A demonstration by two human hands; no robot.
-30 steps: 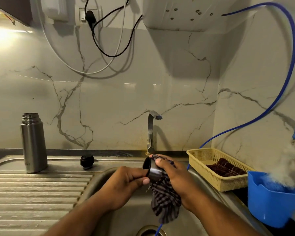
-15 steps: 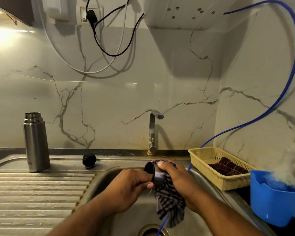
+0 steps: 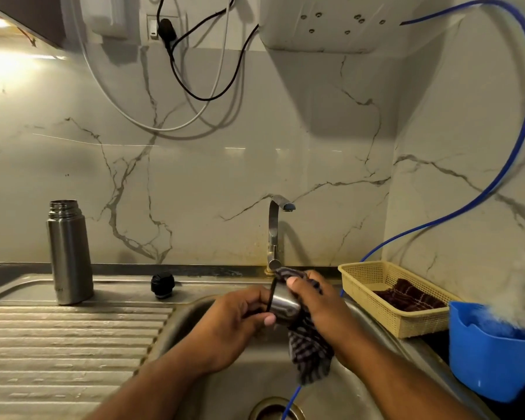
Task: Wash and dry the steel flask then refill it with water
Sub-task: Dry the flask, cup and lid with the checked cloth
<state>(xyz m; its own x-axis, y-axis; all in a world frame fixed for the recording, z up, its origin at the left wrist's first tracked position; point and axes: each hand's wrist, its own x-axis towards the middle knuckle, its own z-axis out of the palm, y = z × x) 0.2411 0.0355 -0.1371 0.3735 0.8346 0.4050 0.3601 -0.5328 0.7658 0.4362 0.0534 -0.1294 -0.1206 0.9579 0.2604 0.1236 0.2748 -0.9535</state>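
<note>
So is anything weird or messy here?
Nothing is spilled or broken. The only odd bit: a thin blue tube dangles into the sink drain, and the black stopper lies loose on the sink ledge.

Steel flask (image 3: 69,253) is showing brushed silver-grey, its stopper (image 3: 163,285) black, and the cup (image 3: 284,307) silver with a dark rim; the cloth (image 3: 309,353) is showing a dark grey-and-black check. The basket (image 3: 361,266) is showing pale yellow mesh, the rag (image 3: 406,297) in it brown with pale check lines. Tub (image 3: 485,368) and hose (image 3: 484,196) are showing bright blue, the wall (image 3: 194,177) white marble veined grey.
</note>
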